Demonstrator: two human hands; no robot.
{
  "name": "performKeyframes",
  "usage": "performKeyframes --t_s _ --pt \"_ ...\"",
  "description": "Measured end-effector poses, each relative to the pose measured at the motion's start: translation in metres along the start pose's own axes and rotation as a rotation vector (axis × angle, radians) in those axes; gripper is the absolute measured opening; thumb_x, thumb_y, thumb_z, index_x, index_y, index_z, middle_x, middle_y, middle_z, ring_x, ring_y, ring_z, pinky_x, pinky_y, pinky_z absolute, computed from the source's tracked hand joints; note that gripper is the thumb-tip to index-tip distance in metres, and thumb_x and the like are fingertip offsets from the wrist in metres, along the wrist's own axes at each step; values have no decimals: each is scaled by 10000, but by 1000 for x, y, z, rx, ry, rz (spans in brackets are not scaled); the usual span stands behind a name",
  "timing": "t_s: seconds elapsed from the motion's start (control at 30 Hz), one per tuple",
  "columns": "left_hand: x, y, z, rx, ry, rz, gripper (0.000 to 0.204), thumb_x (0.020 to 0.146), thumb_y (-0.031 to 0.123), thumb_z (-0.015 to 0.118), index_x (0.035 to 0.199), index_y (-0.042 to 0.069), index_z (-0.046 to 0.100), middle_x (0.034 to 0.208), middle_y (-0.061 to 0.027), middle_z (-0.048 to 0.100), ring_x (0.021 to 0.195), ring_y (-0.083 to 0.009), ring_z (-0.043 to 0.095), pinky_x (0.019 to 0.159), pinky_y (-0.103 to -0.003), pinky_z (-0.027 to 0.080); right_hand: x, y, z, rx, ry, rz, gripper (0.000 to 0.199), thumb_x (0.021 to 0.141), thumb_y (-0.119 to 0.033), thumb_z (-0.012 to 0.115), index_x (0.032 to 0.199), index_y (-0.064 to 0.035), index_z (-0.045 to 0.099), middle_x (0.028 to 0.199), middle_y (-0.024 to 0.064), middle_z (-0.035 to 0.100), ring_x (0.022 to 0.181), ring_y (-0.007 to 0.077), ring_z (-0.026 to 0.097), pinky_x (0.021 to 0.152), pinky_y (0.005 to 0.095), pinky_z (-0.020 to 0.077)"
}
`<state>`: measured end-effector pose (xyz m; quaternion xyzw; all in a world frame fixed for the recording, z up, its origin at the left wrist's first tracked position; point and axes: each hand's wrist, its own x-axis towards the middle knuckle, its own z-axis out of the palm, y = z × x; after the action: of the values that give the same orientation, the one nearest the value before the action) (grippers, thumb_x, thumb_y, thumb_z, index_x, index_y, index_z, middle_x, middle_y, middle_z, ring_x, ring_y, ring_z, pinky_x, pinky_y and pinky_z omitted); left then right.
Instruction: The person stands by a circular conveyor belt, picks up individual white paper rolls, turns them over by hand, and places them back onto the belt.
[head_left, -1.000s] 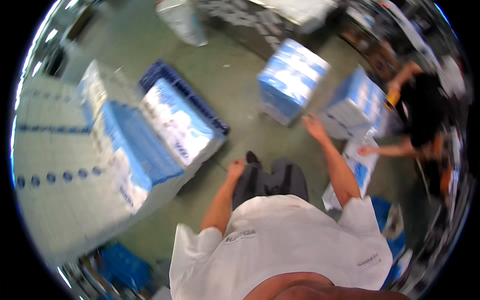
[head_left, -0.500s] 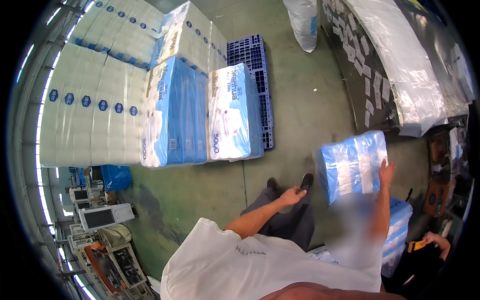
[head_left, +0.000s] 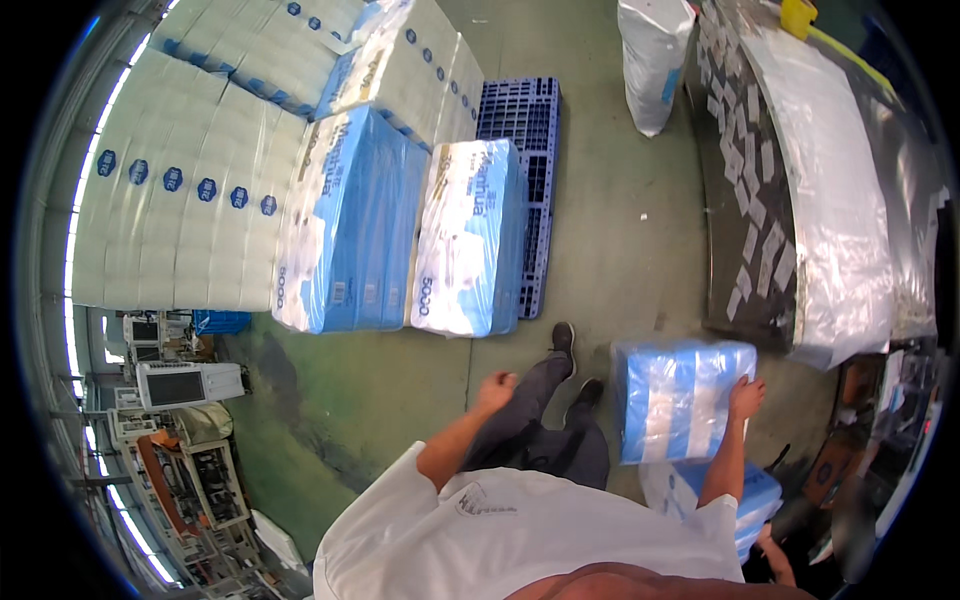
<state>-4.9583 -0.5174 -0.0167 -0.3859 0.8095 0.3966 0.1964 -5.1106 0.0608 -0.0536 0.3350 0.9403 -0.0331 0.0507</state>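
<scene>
A plastic-wrapped blue-and-white pack, apparently of paper rolls, is at my right side. My right hand grips its right edge, thumb and fingers at the upper corner. What bears the pack from below is hidden. Over my thigh hangs my left hand, its fingers loosely curled and nothing visible in them. A second wrapped pack lies just behind the first, partly covered by my right forearm. Beside that pack is another person's hand at the lower right.
Ahead to the left, tall stacks of wrapped packs stand by a blue plastic pallet. A white sack is at the far side. A dark-sided bench with a plastic-covered top runs along the right. Machinery stands at the left.
My left hand has swung left, away from my shoes. My feet have shifted in a step. The gripped pack sits lower in view, my right hand still on its edge.
</scene>
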Motion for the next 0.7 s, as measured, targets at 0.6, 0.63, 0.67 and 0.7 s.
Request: performKeyframes --t_s 0.6,0.63,0.67,0.7 --pt "211 103 -147 -1240 312 -676 419 959 306 529 1250 5 495 1079 -143 610 835 -261 646 651 -376 560 30 -911 -184 623 -524 -1435 562 813 -264 695 1274 14 534 1163 211 645 1056 335 636 922 400 499" --pt "221 113 -157 -1318 339 -700 431 962 307 524 1272 11 485 1098 -138 609 864 -259 644 673 -373 560 19 -968 -189 585 -517 -1511 581 819 -265 692 1291 24 516 1180 209 640 1067 328 634 925 400 498" --pt "220 112 -153 -1396 390 -717 428 965 318 518 1277 27 476 1103 -122 607 870 -251 636 717 -364 551 2 -1024 -195 597 -539 -1554 610 812 -280 697 1305 24 503 1196 216 629 1056 329 636 923 401 498" --pt "215 114 -145 -1498 505 -742 396 967 319 516 1248 40 496 1064 -110 612 837 -236 627 714 -356 546 -14 -1080 -198 606 -561 -1593 640 805 -295 701 1319 23 491 1212 222 618 1046 330 637 921 402 498"
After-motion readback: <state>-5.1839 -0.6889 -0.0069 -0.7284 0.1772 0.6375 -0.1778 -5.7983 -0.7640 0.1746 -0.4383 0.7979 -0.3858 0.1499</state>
